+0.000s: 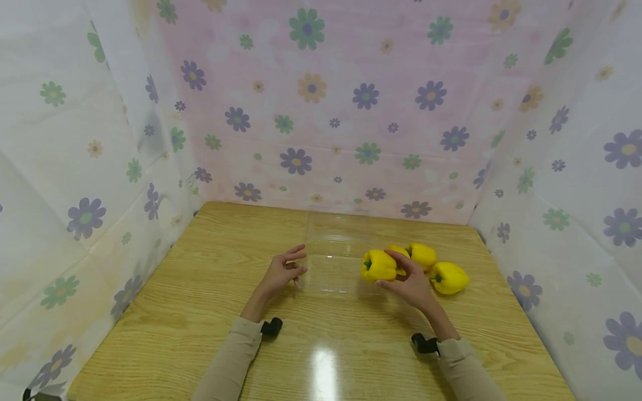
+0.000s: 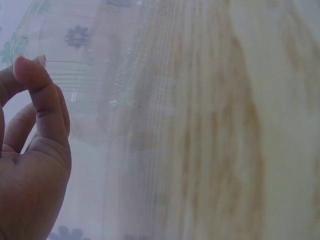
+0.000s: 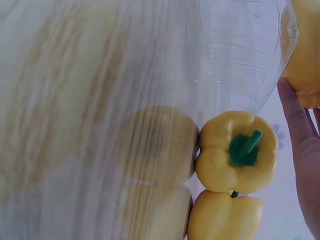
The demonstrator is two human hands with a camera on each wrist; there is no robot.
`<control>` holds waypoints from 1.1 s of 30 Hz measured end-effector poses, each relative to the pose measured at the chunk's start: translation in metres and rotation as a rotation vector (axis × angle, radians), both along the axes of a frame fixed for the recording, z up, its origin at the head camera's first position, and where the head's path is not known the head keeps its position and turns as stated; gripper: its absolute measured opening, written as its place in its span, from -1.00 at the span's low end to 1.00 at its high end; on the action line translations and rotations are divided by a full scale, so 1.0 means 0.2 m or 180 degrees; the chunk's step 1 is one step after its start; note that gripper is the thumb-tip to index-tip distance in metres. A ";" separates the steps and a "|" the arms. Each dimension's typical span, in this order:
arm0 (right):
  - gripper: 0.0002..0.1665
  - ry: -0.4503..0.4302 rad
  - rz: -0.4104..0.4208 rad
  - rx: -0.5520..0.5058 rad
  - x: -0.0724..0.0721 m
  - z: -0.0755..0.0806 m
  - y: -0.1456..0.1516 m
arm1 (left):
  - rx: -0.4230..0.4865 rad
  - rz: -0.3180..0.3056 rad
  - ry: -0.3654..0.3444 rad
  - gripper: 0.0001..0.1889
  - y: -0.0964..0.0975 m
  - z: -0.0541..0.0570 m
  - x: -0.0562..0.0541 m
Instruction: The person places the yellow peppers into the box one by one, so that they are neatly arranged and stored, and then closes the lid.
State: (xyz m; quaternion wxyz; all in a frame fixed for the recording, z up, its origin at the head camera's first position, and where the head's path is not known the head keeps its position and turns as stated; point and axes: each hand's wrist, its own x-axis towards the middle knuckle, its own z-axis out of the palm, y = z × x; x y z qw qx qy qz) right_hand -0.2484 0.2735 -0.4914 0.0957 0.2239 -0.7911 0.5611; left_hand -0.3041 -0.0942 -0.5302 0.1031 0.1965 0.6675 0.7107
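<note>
My right hand (image 1: 412,283) grips a yellow bell pepper (image 1: 378,265), thumb on the near side and fingers over the far side. The green stem points left, and the pepper is at the right side of a clear plastic container (image 1: 331,275). My left hand (image 1: 281,273) is at the container's left edge, where thumb and finger appear to pinch the rim. In the right wrist view, the held pepper (image 3: 306,55) shows only partly, at the upper right. Beside the container lie more yellow bell peppers, among them one pepper (image 1: 422,255) and another pepper (image 1: 450,278).
A transparent flap, seemingly the container's raised lid (image 1: 337,224), stands at the back. The wooden table (image 1: 210,267) reflects light near its front. Flowered cloth (image 1: 321,111) encloses the back and both sides. Each wrist carries a black camera mount (image 1: 272,327).
</note>
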 end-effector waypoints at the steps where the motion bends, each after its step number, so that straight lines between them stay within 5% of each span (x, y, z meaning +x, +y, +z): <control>1: -0.12 0.0016 0.0001 0.0010 0.01 0.02 -0.01 | 0.0003 -0.0006 -0.0002 -0.43 0.00 0.00 0.00; 21: -0.14 -0.0055 0.0132 -0.0046 -0.02 0.05 -0.07 | -0.0098 0.0007 0.0029 -0.43 0.00 0.00 -0.01; 28: -0.12 -0.0078 0.0140 0.0043 -0.11 -0.06 -0.04 | -0.0079 0.0025 0.0098 -0.44 0.00 -0.01 -0.02; 33: -0.14 -0.0181 0.0221 -0.0004 -0.11 -0.05 -0.08 | -0.0089 0.0034 0.0107 -0.44 0.01 -0.01 -0.01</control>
